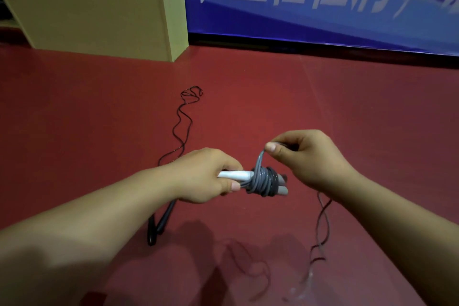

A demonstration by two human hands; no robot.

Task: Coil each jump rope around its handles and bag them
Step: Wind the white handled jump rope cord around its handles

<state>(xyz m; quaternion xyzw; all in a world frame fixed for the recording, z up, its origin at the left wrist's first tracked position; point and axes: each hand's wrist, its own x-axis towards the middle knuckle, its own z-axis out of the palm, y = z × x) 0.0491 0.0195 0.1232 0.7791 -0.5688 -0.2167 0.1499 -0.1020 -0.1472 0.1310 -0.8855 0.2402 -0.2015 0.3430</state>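
Note:
My left hand grips the white handles of a grey jump rope, held level above the red floor. Grey cord is wound in several tight turns around the handles' grey ends. My right hand pinches the last loop of that cord between thumb and fingers, just above the coil. A second jump rope lies on the floor: its black handles sit below my left forearm, and its thin dark cord snakes away toward the wall. No bag is in view.
A yellow-green cabinet stands at the back left. A blue banner with white characters runs along the wall. Another thin dark cord lies loose on the red floor under my right forearm.

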